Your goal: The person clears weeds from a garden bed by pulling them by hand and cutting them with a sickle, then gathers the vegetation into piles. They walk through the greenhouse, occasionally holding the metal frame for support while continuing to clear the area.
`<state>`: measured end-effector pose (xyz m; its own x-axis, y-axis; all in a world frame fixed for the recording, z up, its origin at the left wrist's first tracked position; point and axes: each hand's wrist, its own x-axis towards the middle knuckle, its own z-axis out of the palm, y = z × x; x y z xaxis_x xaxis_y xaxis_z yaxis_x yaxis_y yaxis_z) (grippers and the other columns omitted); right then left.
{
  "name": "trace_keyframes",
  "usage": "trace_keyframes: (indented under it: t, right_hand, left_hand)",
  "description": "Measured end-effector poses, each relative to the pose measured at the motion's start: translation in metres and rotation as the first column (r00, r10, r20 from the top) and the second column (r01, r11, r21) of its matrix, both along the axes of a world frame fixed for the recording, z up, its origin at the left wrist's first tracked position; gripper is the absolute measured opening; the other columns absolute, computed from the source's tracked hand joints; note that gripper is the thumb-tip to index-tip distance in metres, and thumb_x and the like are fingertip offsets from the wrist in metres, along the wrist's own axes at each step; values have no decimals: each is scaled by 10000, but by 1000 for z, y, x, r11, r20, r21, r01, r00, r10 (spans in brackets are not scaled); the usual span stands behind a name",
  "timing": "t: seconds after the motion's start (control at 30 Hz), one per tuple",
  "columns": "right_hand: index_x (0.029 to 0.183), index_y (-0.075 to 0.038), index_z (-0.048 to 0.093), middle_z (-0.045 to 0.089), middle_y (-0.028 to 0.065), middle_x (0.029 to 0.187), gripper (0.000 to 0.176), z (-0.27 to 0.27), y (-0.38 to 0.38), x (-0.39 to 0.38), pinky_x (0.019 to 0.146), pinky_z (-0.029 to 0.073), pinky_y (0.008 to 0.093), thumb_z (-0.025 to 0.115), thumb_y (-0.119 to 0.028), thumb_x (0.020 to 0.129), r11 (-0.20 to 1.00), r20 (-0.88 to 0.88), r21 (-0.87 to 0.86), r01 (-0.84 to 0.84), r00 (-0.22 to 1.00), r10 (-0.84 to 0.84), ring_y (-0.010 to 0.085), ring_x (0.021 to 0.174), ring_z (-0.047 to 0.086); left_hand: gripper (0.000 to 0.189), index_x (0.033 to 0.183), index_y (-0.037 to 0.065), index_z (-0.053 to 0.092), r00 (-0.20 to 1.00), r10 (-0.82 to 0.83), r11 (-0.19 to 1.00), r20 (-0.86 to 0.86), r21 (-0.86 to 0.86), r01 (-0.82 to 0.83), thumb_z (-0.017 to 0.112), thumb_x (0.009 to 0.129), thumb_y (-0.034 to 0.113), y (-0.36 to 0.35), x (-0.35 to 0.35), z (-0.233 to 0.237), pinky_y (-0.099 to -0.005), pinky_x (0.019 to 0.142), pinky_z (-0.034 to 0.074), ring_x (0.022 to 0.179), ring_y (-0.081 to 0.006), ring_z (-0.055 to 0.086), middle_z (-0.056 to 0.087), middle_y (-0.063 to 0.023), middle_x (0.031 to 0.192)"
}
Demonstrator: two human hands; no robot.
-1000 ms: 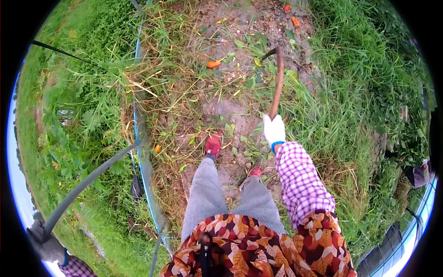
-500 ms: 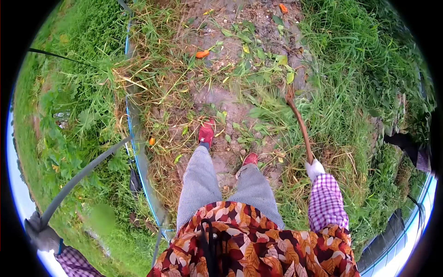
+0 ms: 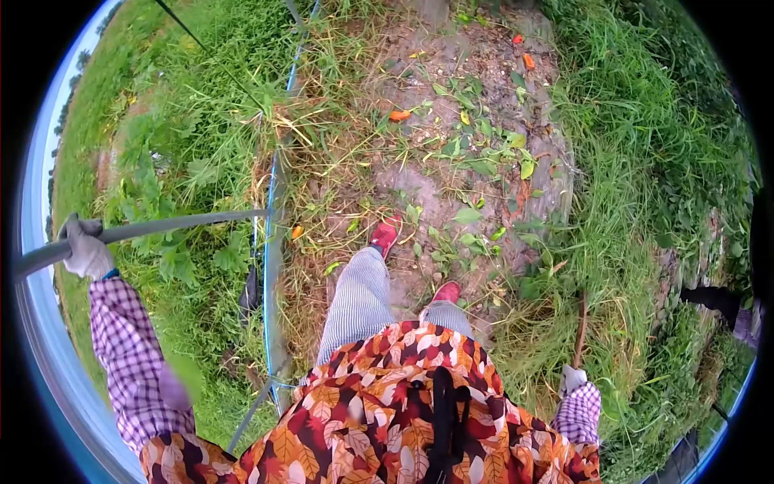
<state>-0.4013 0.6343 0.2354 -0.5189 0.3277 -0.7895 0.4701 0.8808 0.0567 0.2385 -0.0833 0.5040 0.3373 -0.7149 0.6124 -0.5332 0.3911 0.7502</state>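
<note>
My left hand (image 3: pixel 85 248), in a pale glove with a checked sleeve, is wrapped round a grey pole (image 3: pixel 173 226) at the far left. The pole runs across to a blue line beside the path. At the lower right, my right hand (image 3: pixel 573 379), also gloved, is closed round a brown wooden stick (image 3: pixel 581 331). The stick points up and away from me, its far end among the grass.
Red shoes (image 3: pixel 386 233) stand on a dirt path (image 3: pixel 407 173) strewn with cut leaves and orange peppers (image 3: pixel 400 115). Tall grass (image 3: pixel 621 161) lines the right side. A blue line (image 3: pixel 270 298) borders the left. A dark-sleeved arm (image 3: pixel 713 300) shows at the far right.
My left hand has risen and the pole now lies nearly level. My right hand has drawn back towards me with the stick, whose far end has come down into the grass.
</note>
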Motion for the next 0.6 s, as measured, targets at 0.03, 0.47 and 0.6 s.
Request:
trace_keyframes:
  t: [0.03, 0.47, 0.6]
  right_hand:
    - [697, -58, 533, 457, 52, 512, 268, -35, 21, -11, 421, 323, 370, 625, -253, 856, 996, -51, -80, 29, 998, -33, 207, 414, 427]
    - [702, -121, 447, 357, 2, 462, 312, 7, -53, -13, 344, 246, 331, 530, -295, 948, 807, -29, -489, 329, 919, -393, 163, 347, 315]
    - [704, -146, 437, 362, -13, 479, 330, -5, -57, -23, 337, 249, 322, 496, -320, 977, 679, -15, -638, 363, 876, -482, 153, 355, 311]
  left_hand:
    - [146, 759, 0, 588, 996, 80, 997, 43, -13, -80, 591, 885, 74, 6, -17, 1, -319, 532, 512, 490, -149, 553, 543, -59, 517]
    - [124, 877, 6, 616, 967, 240, 971, -90, 16, -240, 602, 860, 129, 3, -28, -6, -296, 509, 485, 481, -148, 550, 556, -51, 523]
    - [133, 887, 4, 607, 971, 216, 975, -102, -24, -219, 617, 854, 133, 1, -18, -12, -299, 501, 490, 479, -146, 558, 552, -52, 523]
